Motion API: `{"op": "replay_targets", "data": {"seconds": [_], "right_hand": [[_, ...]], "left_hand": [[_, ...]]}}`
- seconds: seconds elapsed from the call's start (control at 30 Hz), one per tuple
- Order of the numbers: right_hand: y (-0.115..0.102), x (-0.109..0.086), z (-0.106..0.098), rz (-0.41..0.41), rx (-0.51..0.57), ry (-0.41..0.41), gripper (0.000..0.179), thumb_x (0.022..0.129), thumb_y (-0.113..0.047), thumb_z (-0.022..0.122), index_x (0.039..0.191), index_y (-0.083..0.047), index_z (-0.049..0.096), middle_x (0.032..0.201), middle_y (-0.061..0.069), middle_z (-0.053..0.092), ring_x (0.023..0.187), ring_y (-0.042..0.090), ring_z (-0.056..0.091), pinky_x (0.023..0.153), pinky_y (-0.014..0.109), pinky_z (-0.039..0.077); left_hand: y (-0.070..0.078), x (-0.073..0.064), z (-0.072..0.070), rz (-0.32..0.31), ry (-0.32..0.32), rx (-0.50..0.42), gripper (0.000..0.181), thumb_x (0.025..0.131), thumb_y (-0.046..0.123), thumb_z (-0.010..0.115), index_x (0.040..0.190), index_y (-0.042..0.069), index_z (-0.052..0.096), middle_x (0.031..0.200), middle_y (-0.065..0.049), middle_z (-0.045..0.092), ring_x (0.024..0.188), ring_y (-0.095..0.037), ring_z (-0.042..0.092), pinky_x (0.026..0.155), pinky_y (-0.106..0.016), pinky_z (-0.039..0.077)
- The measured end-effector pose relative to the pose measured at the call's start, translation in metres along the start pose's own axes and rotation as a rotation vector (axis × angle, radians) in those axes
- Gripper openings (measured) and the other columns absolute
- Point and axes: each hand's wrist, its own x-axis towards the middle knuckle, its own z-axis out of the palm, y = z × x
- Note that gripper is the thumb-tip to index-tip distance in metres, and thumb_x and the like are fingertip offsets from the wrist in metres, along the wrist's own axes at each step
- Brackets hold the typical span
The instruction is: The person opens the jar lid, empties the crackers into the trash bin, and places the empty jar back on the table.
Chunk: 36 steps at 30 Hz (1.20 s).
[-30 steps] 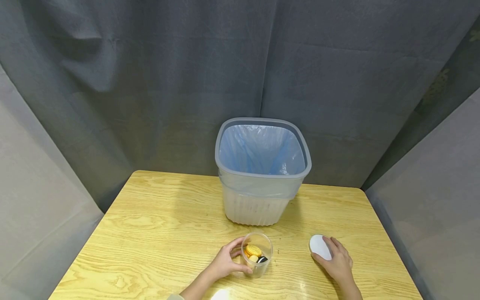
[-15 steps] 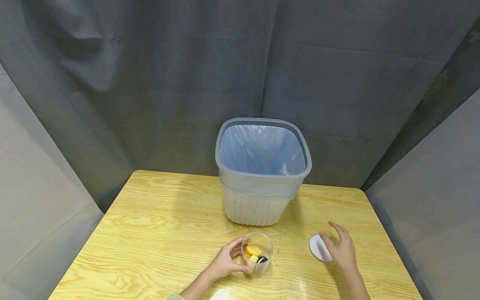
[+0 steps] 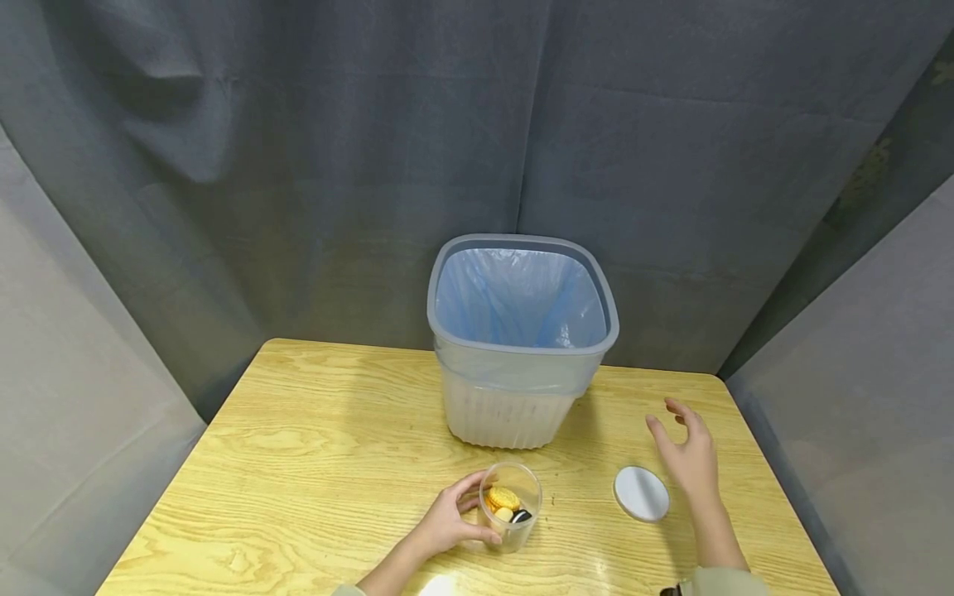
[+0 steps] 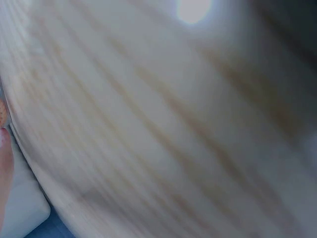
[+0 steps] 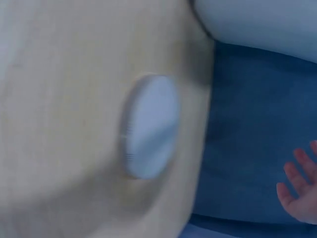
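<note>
Right grip [image 3: 691, 463] moved off lid [image 3: 642, 494]; wood-grain table [image 3: 313, 447], grey curtain [image 3: 358, 182] behind.

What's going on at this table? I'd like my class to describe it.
A person's left hand holds a clear cup with what look like biscuits inside. The right hand, holding nothing, hovers near a round white lid lying on the wooden table. The cup is uncovered. Behind it stands a bin with a blue liner.
</note>
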Motion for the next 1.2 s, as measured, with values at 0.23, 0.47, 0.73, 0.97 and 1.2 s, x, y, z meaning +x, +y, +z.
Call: {"op": "replay_targets", "data": {"seconds": [0.23, 0.47, 0.73, 0.97, 1.2], "right_hand": [[-0.031, 0.018, -0.01, -0.024, -0.003, 0.034, 0.045, 0.088, -0.027, 0.059, 0.124, -0.002, 0.051, 0.124, 0.019, 0.051, 0.112, 0.037, 0.044, 0.089, 0.053, 0.037], [-0.053, 0.034, -0.015, -0.052, -0.011, 0.043, 0.044, 0.089, -0.03, 0.057, 0.125, -0.005, 0.051, 0.122, 0.017, 0.052, 0.112, 0.035, 0.044, 0.088, 0.053, 0.036], [-0.071, 0.05, -0.019, -0.069, -0.02, 0.054, 0.046, 0.089, -0.036, 0.056, 0.123, -0.006, 0.052, 0.12, 0.016, 0.053, 0.109, 0.034, 0.046, 0.088, 0.052, 0.038], [-0.088, 0.06, -0.02, -0.113, -0.038, 0.057, 0.044, 0.089, -0.035, 0.056, 0.121, -0.005, 0.053, 0.118, 0.016, 0.054, 0.106, 0.034, 0.047, 0.087, 0.052, 0.037], [-0.106, 0.072, -0.02, -0.143, -0.059, 0.071, 0.043, 0.088, -0.036, 0.056, 0.12, -0.006, 0.054, 0.116, 0.015, 0.056, 0.106, 0.034, 0.048, 0.085, 0.053, 0.04]], "left_hand": [[-0.002, 0.001, 0.0, -0.002, 0.0, -0.002, 0.085, 0.064, 0.012, 0.082, 0.136, 0.008, 0.037, 0.135, -0.021, 0.04, 0.122, -0.03, 0.042, 0.1, -0.026, 0.039], [0.0, 0.0, 0.0, -0.01, 0.009, 0.002, 0.085, 0.063, 0.014, 0.082, 0.136, 0.009, 0.038, 0.135, -0.02, 0.041, 0.121, -0.029, 0.043, 0.1, -0.026, 0.039], [-0.001, 0.0, 0.0, 0.002, 0.003, 0.002, 0.085, 0.063, 0.013, 0.082, 0.136, 0.007, 0.038, 0.134, -0.02, 0.041, 0.121, -0.028, 0.044, 0.101, -0.028, 0.039], [0.0, 0.0, -0.001, 0.022, -0.002, 0.019, 0.084, 0.064, 0.012, 0.082, 0.136, 0.007, 0.039, 0.134, -0.02, 0.042, 0.121, -0.028, 0.044, 0.101, -0.029, 0.039], [0.0, -0.001, -0.001, 0.029, -0.006, 0.016, 0.084, 0.064, 0.01, 0.082, 0.136, 0.006, 0.038, 0.134, -0.022, 0.041, 0.119, -0.029, 0.045, 0.101, -0.03, 0.039]]}}
